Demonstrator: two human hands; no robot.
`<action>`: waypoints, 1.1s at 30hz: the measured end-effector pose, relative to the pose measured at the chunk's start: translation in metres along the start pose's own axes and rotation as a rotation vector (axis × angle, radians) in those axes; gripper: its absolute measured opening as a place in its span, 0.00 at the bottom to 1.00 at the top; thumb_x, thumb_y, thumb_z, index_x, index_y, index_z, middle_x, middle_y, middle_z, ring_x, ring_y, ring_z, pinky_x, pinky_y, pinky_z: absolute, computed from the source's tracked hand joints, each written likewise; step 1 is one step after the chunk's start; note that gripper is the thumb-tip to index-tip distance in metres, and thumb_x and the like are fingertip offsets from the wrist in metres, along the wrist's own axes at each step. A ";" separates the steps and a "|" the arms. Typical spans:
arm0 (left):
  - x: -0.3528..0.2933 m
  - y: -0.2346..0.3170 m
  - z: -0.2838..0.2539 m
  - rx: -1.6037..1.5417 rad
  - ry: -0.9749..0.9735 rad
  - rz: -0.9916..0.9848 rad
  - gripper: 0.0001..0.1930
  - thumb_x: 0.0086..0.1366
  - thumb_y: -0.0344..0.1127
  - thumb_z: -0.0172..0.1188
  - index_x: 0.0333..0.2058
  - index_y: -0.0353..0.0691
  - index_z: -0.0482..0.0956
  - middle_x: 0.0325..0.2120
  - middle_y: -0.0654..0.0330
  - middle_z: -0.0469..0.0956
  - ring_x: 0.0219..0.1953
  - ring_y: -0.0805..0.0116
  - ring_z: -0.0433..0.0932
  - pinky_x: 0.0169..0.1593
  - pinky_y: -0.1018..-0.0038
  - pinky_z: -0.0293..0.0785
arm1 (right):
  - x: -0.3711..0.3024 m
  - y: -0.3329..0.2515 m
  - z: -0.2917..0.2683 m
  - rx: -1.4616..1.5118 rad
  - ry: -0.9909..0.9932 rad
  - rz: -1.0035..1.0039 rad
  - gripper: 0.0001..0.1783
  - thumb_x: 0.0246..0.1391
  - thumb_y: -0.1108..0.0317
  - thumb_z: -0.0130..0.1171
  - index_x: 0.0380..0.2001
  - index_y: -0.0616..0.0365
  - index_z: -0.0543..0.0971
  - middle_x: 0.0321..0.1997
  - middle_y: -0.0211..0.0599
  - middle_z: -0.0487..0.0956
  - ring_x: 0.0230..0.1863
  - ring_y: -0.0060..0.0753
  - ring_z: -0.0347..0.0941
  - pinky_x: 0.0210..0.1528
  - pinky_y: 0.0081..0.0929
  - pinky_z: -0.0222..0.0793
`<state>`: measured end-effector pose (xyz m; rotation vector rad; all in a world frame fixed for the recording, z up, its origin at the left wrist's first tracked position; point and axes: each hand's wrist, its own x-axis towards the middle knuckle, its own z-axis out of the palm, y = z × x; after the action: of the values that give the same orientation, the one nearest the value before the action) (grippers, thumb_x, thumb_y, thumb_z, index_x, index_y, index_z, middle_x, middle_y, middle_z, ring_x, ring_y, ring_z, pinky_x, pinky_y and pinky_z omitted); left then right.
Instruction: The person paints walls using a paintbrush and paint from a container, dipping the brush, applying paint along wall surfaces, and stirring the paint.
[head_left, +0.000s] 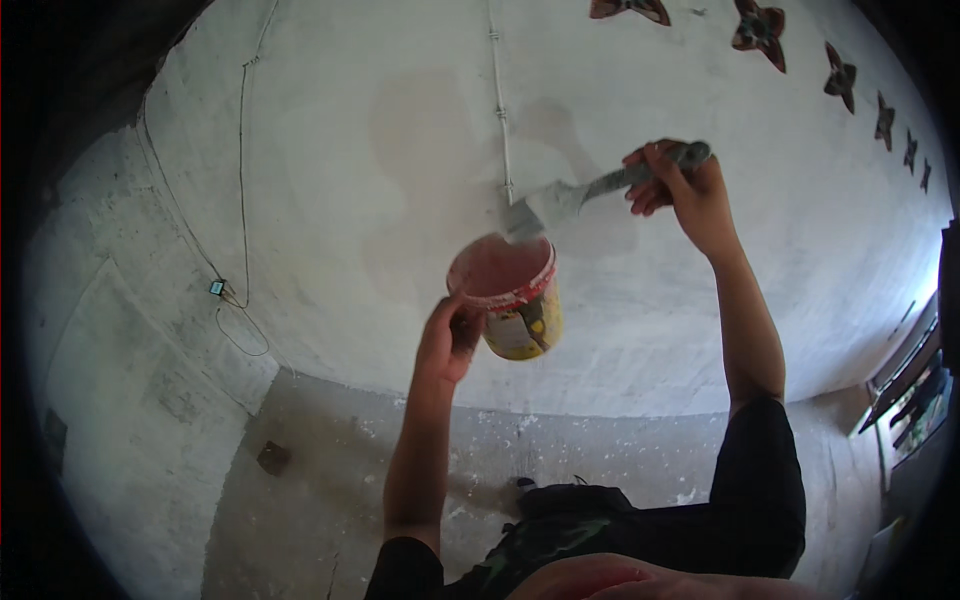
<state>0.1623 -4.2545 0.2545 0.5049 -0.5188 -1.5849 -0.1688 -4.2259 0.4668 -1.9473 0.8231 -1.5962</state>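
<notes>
My left hand grips the left side of a small paint bucket, holding it up before the wall. The bucket has a red rim and a yellow printed side, with pale splashes about the rim; how full it is cannot be made out. In my right hand is a wide paintbrush, its grey handle between my closed fingers. The brush slants down to the left, and its whitish bristles are at the bucket's far rim. Whether they touch it I cannot tell.
A whitish wall fills the view ahead, with a thin conduit running down it. Star-shaped openings line its upper right. Loose wires hang by a small box at left. On the paint-spotted floor lies a dark lump.
</notes>
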 end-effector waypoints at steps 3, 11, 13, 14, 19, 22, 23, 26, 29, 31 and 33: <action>0.065 0.050 0.007 0.025 -0.035 0.079 0.11 0.71 0.40 0.67 0.43 0.40 0.79 0.37 0.63 0.80 0.39 0.75 0.80 0.45 0.79 0.83 | 0.092 0.011 0.015 -0.001 0.088 -0.160 0.22 0.74 0.56 0.53 0.40 0.68 0.82 0.25 0.40 0.83 0.23 0.25 0.80 0.27 0.20 0.75; 0.120 0.073 -0.009 -0.127 -0.029 0.032 0.12 0.72 0.38 0.64 0.47 0.36 0.80 0.41 0.61 0.82 0.40 0.75 0.82 0.47 0.78 0.84 | 0.300 -0.031 0.001 -0.190 0.403 -0.555 0.17 0.70 0.59 0.59 0.41 0.66 0.83 0.30 0.39 0.84 0.29 0.32 0.82 0.34 0.26 0.78; 0.144 0.080 -0.032 -0.101 -0.039 0.000 0.11 0.72 0.38 0.65 0.44 0.37 0.80 0.39 0.61 0.82 0.38 0.74 0.82 0.44 0.79 0.85 | 0.344 -0.054 0.010 -0.224 0.477 -0.579 0.18 0.73 0.63 0.55 0.41 0.70 0.83 0.32 0.42 0.84 0.31 0.34 0.82 0.37 0.27 0.80; 0.155 0.083 -0.041 -0.085 -0.020 -0.037 0.10 0.71 0.38 0.65 0.41 0.37 0.79 0.37 0.60 0.81 0.35 0.74 0.82 0.41 0.80 0.86 | 0.369 -0.057 0.011 -0.170 0.471 -0.698 0.19 0.72 0.62 0.56 0.38 0.71 0.83 0.27 0.42 0.84 0.26 0.33 0.81 0.33 0.27 0.78; 0.168 0.083 -0.052 -0.073 -0.021 -0.120 0.10 0.71 0.39 0.65 0.36 0.39 0.77 0.31 0.62 0.77 0.32 0.72 0.80 0.38 0.79 0.86 | 0.419 -0.085 0.045 -0.371 0.648 -0.879 0.24 0.71 0.61 0.58 0.25 0.70 0.80 0.21 0.42 0.83 0.20 0.29 0.80 0.27 0.29 0.76; 0.174 0.086 -0.069 -0.085 0.020 -0.220 0.09 0.72 0.37 0.62 0.37 0.37 0.77 0.32 0.59 0.79 0.33 0.70 0.82 0.38 0.78 0.86 | 0.453 -0.072 0.058 -0.579 0.704 -0.955 0.23 0.70 0.60 0.58 0.25 0.69 0.81 0.20 0.41 0.83 0.20 0.29 0.79 0.27 0.29 0.76; 0.175 0.086 -0.076 -0.087 -0.011 -0.249 0.10 0.72 0.37 0.62 0.37 0.37 0.77 0.32 0.59 0.80 0.33 0.69 0.83 0.38 0.78 0.86 | 0.455 -0.070 0.059 -0.653 0.683 -0.999 0.23 0.70 0.60 0.59 0.24 0.67 0.80 0.18 0.39 0.82 0.19 0.27 0.78 0.26 0.29 0.74; 0.176 0.089 -0.081 -0.094 -0.046 -0.306 0.10 0.72 0.37 0.62 0.38 0.35 0.78 0.30 0.58 0.82 0.31 0.68 0.84 0.36 0.77 0.87 | 0.448 -0.063 0.066 -0.707 0.620 -0.961 0.22 0.70 0.61 0.58 0.24 0.67 0.80 0.17 0.38 0.81 0.18 0.26 0.77 0.24 0.29 0.72; 0.186 0.090 -0.105 -0.184 -0.160 -0.388 0.11 0.73 0.35 0.62 0.45 0.33 0.80 0.36 0.54 0.86 0.35 0.66 0.87 0.42 0.75 0.88 | 0.433 -0.058 0.080 -0.778 0.608 -0.933 0.22 0.70 0.62 0.58 0.24 0.67 0.80 0.17 0.38 0.81 0.18 0.25 0.76 0.23 0.28 0.71; 0.192 0.086 -0.120 -0.180 -0.151 -0.403 0.11 0.73 0.35 0.62 0.45 0.32 0.80 0.36 0.54 0.86 0.36 0.66 0.87 0.42 0.75 0.88 | 0.427 -0.064 0.092 -0.768 0.619 -0.912 0.21 0.70 0.63 0.58 0.24 0.67 0.79 0.17 0.38 0.80 0.18 0.24 0.76 0.23 0.28 0.71; 0.195 0.086 -0.125 -0.176 -0.142 -0.419 0.11 0.73 0.34 0.62 0.45 0.32 0.80 0.36 0.54 0.86 0.36 0.65 0.87 0.42 0.75 0.88 | 0.430 -0.071 0.103 -0.760 0.630 -0.893 0.21 0.70 0.63 0.58 0.23 0.67 0.79 0.17 0.38 0.80 0.18 0.24 0.76 0.23 0.28 0.71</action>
<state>0.2917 -4.4589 0.2033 0.3836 -0.3892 -2.0588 0.0007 -4.4841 0.7910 -2.5713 0.9378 -2.8375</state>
